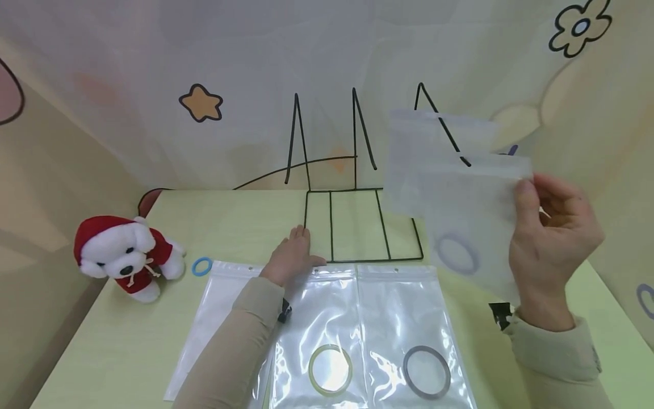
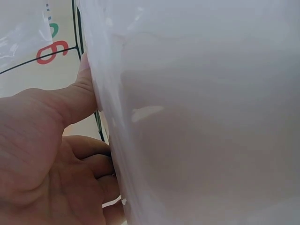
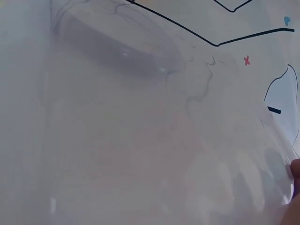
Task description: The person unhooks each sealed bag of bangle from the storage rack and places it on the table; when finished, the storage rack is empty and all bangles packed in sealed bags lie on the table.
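My right hand [image 1: 554, 238] pinches the upper right corner of a clear zip bag [image 1: 472, 210] with a purple-grey ring [image 1: 457, 254] inside. The right prong's tip shows at that bag's top strip. Farther back on the same prong of the black wire rack [image 1: 388, 224] hangs another clear bag [image 1: 403, 165]. My left hand [image 1: 291, 255] rests on the rack's front left corner, thumb stretched toward the front wire. In the left wrist view, shiny plastic [image 2: 197, 117] covers much of the scene beside the hand. The held bag fills most of the right wrist view.
Nearer me lie a flat bag with a yellowish ring [image 1: 330, 370], one with a grey ring [image 1: 427, 372], and another bag [image 1: 204, 329] partly under my left sleeve. A blue ring [image 1: 201, 266] and a plush dog [image 1: 130, 255] are at the left. A patterned curtain [image 1: 245, 51] stands behind.
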{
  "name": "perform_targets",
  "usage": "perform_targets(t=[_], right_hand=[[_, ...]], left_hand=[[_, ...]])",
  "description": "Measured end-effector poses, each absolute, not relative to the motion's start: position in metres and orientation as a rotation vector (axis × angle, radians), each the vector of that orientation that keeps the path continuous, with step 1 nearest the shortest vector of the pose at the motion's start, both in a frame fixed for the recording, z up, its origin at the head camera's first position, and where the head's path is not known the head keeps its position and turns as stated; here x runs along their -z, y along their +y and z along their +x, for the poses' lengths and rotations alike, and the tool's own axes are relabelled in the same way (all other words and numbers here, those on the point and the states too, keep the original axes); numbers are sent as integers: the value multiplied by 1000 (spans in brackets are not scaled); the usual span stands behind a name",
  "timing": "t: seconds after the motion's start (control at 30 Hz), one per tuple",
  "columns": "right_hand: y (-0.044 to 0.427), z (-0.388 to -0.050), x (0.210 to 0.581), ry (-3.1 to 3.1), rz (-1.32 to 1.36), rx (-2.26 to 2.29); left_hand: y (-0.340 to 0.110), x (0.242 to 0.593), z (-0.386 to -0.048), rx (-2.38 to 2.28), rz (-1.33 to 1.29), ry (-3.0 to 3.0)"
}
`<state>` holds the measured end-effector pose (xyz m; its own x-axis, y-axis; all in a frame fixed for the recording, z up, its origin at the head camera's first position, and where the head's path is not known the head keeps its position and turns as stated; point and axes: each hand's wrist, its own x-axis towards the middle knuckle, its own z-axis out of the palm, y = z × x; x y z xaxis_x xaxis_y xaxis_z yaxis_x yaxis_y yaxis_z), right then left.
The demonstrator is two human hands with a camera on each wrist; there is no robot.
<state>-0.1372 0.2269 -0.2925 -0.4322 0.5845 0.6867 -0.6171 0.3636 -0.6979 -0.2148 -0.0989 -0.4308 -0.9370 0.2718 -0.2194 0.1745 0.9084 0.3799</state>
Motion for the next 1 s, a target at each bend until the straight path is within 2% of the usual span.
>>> perform_targets(t=[0.6,1.0], right_hand=[[239,-88,286,-1431,68,-1402],[267,-51,311,-1760,-62,-1207]], left_hand=[[-99,434,-218,-535,326,2788],[-97,432,-216,-529,321,2788]])
